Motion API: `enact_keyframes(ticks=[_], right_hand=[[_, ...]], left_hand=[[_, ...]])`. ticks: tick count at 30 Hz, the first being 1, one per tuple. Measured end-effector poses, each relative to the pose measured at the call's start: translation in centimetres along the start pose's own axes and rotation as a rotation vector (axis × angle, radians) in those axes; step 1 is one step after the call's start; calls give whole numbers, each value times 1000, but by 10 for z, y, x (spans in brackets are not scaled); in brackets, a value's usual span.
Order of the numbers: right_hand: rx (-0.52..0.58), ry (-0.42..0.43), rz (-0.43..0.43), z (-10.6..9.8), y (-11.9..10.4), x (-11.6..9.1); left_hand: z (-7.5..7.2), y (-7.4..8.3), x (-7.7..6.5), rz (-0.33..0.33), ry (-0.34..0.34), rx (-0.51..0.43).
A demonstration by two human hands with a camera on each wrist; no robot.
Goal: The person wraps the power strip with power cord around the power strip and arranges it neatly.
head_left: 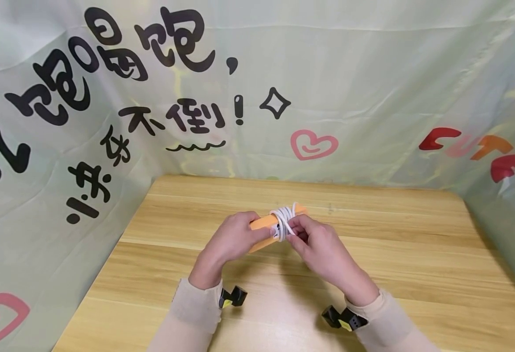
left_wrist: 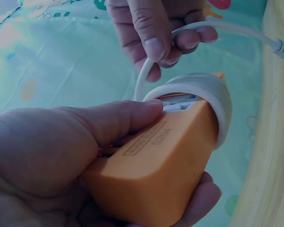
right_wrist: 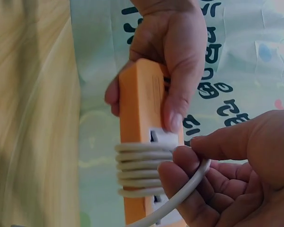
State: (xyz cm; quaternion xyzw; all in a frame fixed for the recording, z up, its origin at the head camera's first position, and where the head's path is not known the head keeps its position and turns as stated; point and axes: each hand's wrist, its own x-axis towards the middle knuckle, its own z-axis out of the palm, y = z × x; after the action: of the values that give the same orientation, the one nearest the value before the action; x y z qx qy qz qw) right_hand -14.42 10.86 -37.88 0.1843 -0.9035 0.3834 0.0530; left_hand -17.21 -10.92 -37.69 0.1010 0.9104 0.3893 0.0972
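My left hand [head_left: 233, 237] grips one end of an orange power strip [head_left: 262, 222] over the table, its thumb lying along the socket face. Several turns of white cable [head_left: 282, 215] are wound side by side around the strip's middle. Between thumb and fingers, my right hand [head_left: 325, 249] pinches the loose stretch of this cable, close beside the coils. Printed lettering shows on the orange casing [left_wrist: 180, 151] in the left wrist view. There a ribbed cable sleeve [left_wrist: 283, 51] sits at the right edge, past the pinching fingers. The turns partly cover the white socket panel [right_wrist: 163, 137].
Beneath both hands lies a wood-grain table [head_left: 173, 303]. Pale fabric walls [head_left: 371, 88] with black lettering and pink hearts stand behind it and at both sides. A small black camera is strapped at each wrist, over beige sleeves [head_left: 195, 303].
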Motion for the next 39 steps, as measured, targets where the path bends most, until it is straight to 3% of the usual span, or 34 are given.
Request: enact_keyframes(ticks=[6, 11, 16, 19, 23, 30, 39], right_hand=[[9, 20, -50, 5, -4, -4], [27, 20, -60, 10, -6, -6], [20, -14, -74, 12, -4, -7], [-27, -11, -96, 11, 0, -5], [-71, -6, -86, 8, 7, -2], [-49, -87, -14, -7, 16, 3], [-79, -108, 46, -16, 21, 7]], left_hand=[[0, 2, 0, -17, 46, -25], [-4, 2, 0, -16, 95, -139], [-12, 1, 2, -4, 116, -411], [-17, -1, 2, 20, 71, -620], [-22, -2, 0, 62, -5, -790], [-24, -2, -2, 95, -77, -880], [-23, -2, -1, 86, -40, -890]])
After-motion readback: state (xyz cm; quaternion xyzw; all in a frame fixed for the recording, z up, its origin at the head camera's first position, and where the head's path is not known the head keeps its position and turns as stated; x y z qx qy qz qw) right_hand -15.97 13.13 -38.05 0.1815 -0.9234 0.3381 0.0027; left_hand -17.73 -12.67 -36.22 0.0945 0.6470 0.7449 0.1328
